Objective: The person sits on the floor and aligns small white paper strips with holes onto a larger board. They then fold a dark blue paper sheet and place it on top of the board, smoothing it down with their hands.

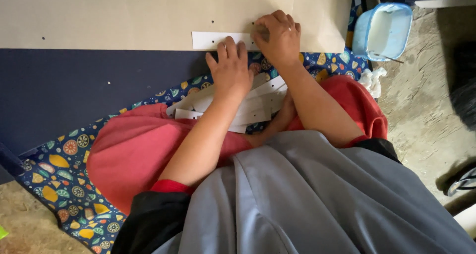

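My left hand [229, 68] lies flat with fingers together, pressing the near edge of a white paper strip [208, 39] that has small punched holes. The strip lies on a large tan cardboard sheet [124, 16]. My right hand [278, 35] is curled over the strip's right end, fingers bent down onto it; what is under the fingers is hidden. Several more white strips [258, 105] are piled near my knees, between my forearms.
A dark navy sheet [74, 85] lies under the cardboard. A patterned blue mat [59, 169] covers the floor. A light blue tub [383, 31] with white paste stands at the upper right, with a crumpled white rag [372, 80] beside it on bare concrete.
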